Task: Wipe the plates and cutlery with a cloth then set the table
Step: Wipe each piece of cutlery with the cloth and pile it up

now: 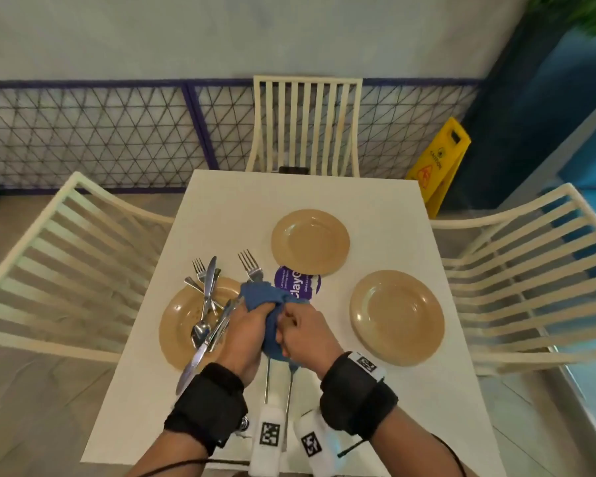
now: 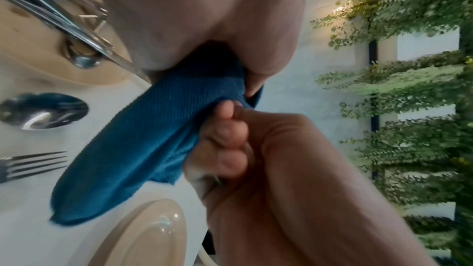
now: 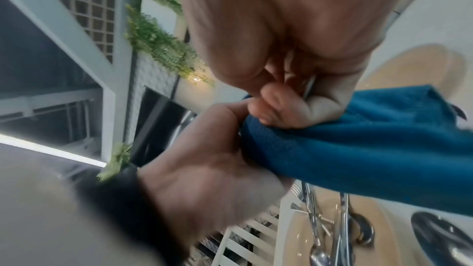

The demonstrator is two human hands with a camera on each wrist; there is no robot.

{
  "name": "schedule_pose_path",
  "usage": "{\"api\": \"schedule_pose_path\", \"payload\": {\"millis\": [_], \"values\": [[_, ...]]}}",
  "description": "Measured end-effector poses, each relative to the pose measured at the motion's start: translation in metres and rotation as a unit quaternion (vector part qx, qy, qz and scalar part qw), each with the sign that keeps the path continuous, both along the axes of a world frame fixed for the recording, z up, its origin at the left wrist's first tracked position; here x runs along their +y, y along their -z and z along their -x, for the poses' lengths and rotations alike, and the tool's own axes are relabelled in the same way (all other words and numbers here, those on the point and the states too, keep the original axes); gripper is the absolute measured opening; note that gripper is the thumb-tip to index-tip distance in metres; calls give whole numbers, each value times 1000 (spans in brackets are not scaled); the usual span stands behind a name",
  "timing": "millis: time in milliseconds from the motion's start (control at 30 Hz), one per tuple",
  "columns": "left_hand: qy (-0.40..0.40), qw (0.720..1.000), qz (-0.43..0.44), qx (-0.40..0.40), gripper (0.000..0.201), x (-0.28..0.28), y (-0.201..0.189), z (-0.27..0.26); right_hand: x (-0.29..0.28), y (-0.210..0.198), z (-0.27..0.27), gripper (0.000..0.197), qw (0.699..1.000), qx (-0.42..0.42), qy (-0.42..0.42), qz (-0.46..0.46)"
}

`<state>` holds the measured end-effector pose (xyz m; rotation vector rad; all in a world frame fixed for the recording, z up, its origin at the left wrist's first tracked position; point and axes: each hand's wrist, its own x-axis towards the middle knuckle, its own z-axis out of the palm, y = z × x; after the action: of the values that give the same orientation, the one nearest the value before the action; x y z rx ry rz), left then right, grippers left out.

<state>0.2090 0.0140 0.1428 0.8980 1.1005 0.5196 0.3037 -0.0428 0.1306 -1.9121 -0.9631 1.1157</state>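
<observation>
White table [image 1: 375, 201] with three cream chairs around it: one chair [image 1: 307, 122] at the far edge, one on the left side [image 1: 66, 256] and one on the right side [image 1: 530, 270]. Behind them is a wire fence [image 1: 100, 132] along a pale wall. Past the far right corner stands a yellow floor sign [image 1: 439, 163].

Three tan plates sit on the table. One plate [image 1: 310, 242] is close to the middle. Another plate [image 1: 397, 317] is near the right edge. The third plate [image 1: 183, 325] is near the left edge and has cutlery [image 1: 205, 297] piled on it: a fork, a knife and spoons lying across each other. A purple round sticker [image 1: 296, 282] lies in the middle of the table, partly under the far plate and the cloth.

Both hands are above the table, close to the near edge, and touch each other. The left hand [image 1: 245, 328] is curled round a blue cloth [image 1: 265, 304] and also holds a knife [image 1: 203, 352] that points back toward the wrist. A fork [image 1: 250, 266] sticks out of the far end of the cloth. The right hand [image 1: 303, 335] is curled tight, pinching the cloth and a thin metal handle inside it. Below the hands, two more metal handles [image 1: 277, 390] lie on the table by the near edge.

In the left wrist view a spoon [image 2: 43, 110] and a fork lie on the table next to the cloth.
</observation>
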Motion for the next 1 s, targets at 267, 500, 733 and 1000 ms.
{"api": "schedule_pose_path", "payload": {"millis": [267,500,733,1000], "values": [[-40,998,-34,-22,17,14,-16,-35,-21,-18,-16,37,991,24,93,-96],[-84,993,-77,-6,22,28,-29,-49,-42,-40,-23,28,990,79,77,-91],[-15,996,-88,28,11,12,-38,-49,-52,-46,-30,29,984,125,87,-89],[36,995,-83,34,16,2,-18,-62,-42,-40,-40,29,981,115,105,-114]]}}
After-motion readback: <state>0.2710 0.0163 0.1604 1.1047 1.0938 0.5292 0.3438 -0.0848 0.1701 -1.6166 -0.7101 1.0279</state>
